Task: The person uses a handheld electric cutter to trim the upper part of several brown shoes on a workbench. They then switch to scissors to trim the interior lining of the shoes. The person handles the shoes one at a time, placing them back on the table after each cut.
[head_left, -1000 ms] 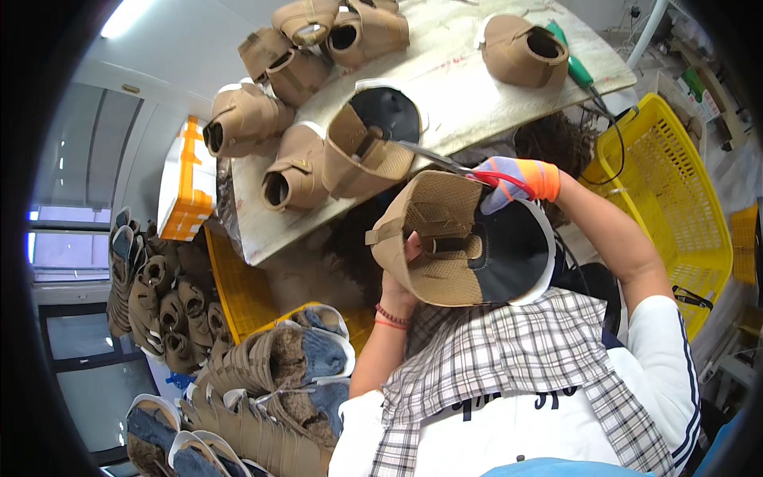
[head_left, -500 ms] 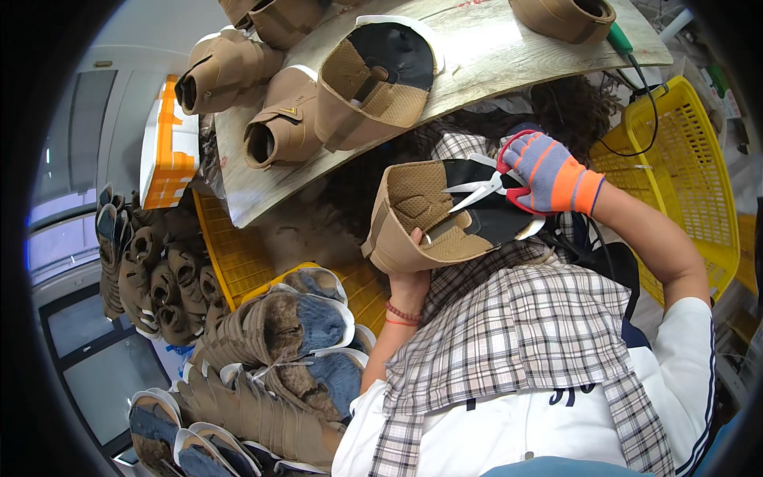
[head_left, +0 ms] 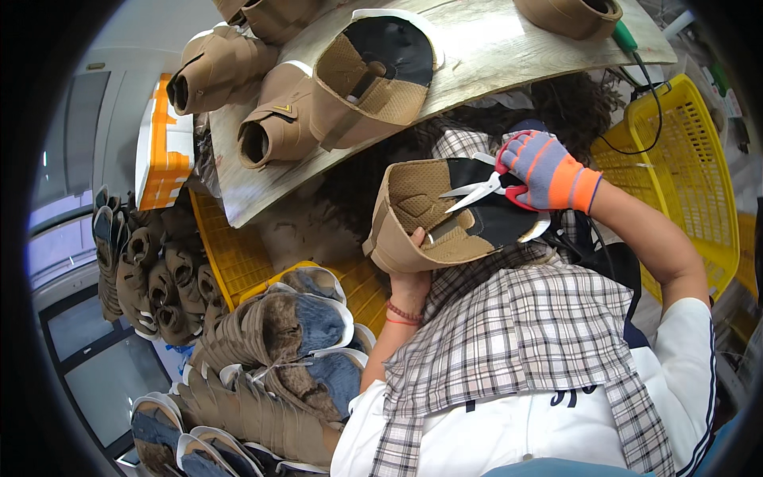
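A tan shoe upper (head_left: 390, 248) with a perforated tan and black lining lies turned up above my lap. My bare left hand (head_left: 409, 290) grips its near side, the thumb over the rim and the other fingers mostly hidden beneath. In a grey and orange glove, my right hand (head_left: 550, 171) is closed round the red handles of a pair of scissors (head_left: 482, 191). The white blades are parted, and their tips point left over the tan lining. Whether they touch it I cannot tell.
Several tan uppers, one showing its black lining (head_left: 405, 49), rest on the wooden table (head_left: 469, 83). A yellow basket (head_left: 675, 167) stands right. At lower left, stacked fur-lined uppers (head_left: 274, 334) sit by another yellow crate (head_left: 230, 258). An orange-taped white box (head_left: 165, 151) stands beyond.
Almost nothing differs. My two hands, the shoe upper and the scissors keep nearly the same places, and the table's things sit slightly further left and up in the picture.
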The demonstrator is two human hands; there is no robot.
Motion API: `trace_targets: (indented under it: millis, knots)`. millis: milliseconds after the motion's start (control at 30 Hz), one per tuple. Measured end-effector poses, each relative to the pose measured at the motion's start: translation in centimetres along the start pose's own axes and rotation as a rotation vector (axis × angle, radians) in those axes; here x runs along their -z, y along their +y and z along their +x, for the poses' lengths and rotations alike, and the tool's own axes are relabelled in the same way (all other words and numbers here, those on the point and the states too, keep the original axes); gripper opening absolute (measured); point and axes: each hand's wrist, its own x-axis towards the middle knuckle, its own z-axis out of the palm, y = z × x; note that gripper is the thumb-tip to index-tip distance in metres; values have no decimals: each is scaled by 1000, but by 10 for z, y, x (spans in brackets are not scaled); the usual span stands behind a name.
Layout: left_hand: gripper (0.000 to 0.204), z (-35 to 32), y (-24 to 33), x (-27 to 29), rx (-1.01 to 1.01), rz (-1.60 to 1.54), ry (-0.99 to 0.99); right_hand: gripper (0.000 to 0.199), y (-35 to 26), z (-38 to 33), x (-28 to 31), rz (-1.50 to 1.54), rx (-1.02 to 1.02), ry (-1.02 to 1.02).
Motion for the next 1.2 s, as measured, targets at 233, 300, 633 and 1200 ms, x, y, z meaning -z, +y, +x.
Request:
trace_targets:
  millis: [233, 300, 633, 1200]
  knots:
    - [46, 0, -4, -4, -55, 47, -9, 31, 1, -2, -22, -138, -12, 12]
    - [47, -5, -1, -9, -57, 45, -3, 34, 9, -9, -22, -129, -61, -13]
    - [45, -1, -3, -7, -58, 62, -17, 33, -15, 12, 3, -128, -6, -13]
    - [38, -5, -4, -8, -77, 99, 11, 26, -3, 9, -6, -80, -71, -55]
